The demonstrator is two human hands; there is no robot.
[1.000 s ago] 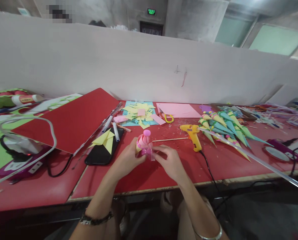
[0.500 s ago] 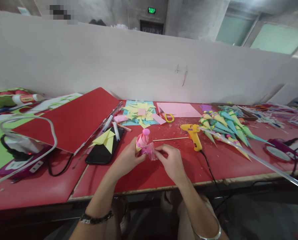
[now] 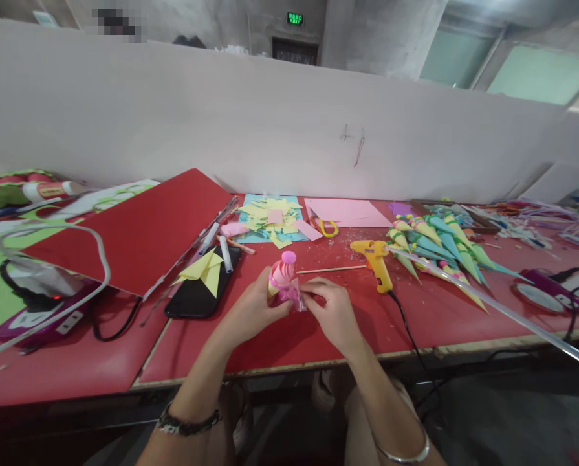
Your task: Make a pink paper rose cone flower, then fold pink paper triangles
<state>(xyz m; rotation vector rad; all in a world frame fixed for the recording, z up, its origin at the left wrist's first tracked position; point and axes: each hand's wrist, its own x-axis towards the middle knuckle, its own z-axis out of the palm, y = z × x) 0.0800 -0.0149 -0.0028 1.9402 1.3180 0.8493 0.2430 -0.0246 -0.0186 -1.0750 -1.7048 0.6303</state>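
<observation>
My left hand (image 3: 253,309) is wrapped round a pink paper ice cream cone (image 3: 283,274) with a swirled top and a round pink ball at its tip. The lower part of the cone is hidden by my fingers. Beside it, my right hand (image 3: 332,312) pinches the edge of a small clear plastic bag (image 3: 299,299) with pink bits showing in it. The bag lies against the cone and my left thumb. Just beyond my hands a thin wooden stick (image 3: 332,269) rests on the red table (image 3: 279,353).
A yellow glue gun (image 3: 377,264) with a long clear glue stick lies to the right, near several finished paper cones (image 3: 444,243). Left are a black phone (image 3: 192,301), pens and a red board (image 3: 138,233). Yellow-handled scissors (image 3: 328,228) and paper scraps (image 3: 270,220) lie behind.
The paper ice cream cone in my left hand has shifted slightly right, closer to my right hand. My right hand stays almost in place at the plastic bag.
</observation>
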